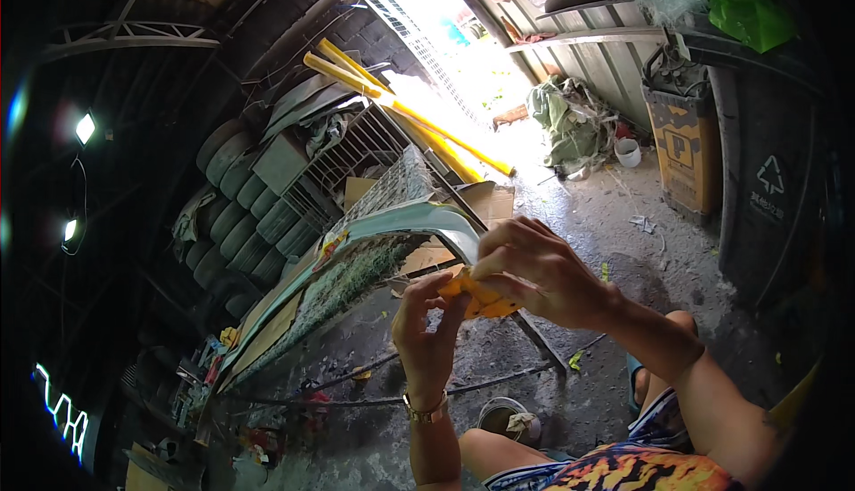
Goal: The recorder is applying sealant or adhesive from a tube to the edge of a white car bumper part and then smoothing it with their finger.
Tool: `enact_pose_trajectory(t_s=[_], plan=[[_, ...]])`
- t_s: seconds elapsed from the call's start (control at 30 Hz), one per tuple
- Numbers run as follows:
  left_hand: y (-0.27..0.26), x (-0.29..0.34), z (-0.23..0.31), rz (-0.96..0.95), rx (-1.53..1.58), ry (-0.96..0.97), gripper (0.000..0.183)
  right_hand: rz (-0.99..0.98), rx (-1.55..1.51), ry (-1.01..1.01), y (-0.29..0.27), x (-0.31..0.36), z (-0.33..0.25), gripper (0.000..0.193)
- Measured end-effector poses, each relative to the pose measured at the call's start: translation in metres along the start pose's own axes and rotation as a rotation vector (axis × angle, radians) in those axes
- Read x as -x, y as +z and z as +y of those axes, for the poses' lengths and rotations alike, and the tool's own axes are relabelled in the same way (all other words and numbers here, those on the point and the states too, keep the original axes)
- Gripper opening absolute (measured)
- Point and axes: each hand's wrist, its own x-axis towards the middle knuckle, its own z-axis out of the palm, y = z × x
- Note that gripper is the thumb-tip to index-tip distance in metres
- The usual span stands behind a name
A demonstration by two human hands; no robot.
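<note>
A small, crumpled orange sheet with dark specks (488,300) is held up in front of me between both hands; I cannot make out its material. My left hand (427,317), with a watch on its wrist, pinches its left edge between thumb and fingers. My right hand (545,270) grips it from the upper right, fingers bent over the edge. Just beyond my hands, a long curved pale blue-green panel (405,217) lies across a metal stand (539,344), its right end partly behind my right hand.
Stacked tyres (233,228) stand at the left beside a metal rack (343,148). Yellow poles (419,115) lean near the bright doorway. At the right are an orange bin (681,157) and a dark bin (770,179). A small bucket (508,415) sits near my legs.
</note>
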Motion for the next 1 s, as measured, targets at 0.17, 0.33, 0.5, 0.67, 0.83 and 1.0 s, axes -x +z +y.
enact_pose_trajectory(t_s=[0.17, 0.33, 0.5, 0.67, 0.83, 1.0], plan=[[0.002, 0.002, -0.001, 0.005, 0.052, -0.026, 0.032, -0.027, -0.137, 0.258, 0.005, 0.035, -0.020, 0.043], [0.000, -0.003, -0.001, -0.042, 0.105, -0.054, 0.031, -0.120, -0.026, 0.286, 0.006, 0.040, -0.024, 0.050], [-0.003, -0.006, -0.004, -0.108, 0.231, -0.059, 0.030, -0.122, -0.003, 0.264, 0.008, 0.038, -0.022, 0.053], [-0.006, -0.008, -0.005, -0.101, 0.202, -0.053, 0.028, -0.142, -0.125, 0.288, 0.006, 0.038, -0.020, 0.055], [-0.006, -0.005, -0.004, -0.072, 0.146, -0.044, 0.026, -0.124, -0.136, 0.327, -0.002, 0.040, -0.019, 0.055], [-0.004, -0.008, 0.000, -0.046, 0.145, -0.005, 0.024, -0.171, -0.074, 0.256, 0.010, 0.042, -0.013, 0.058]])
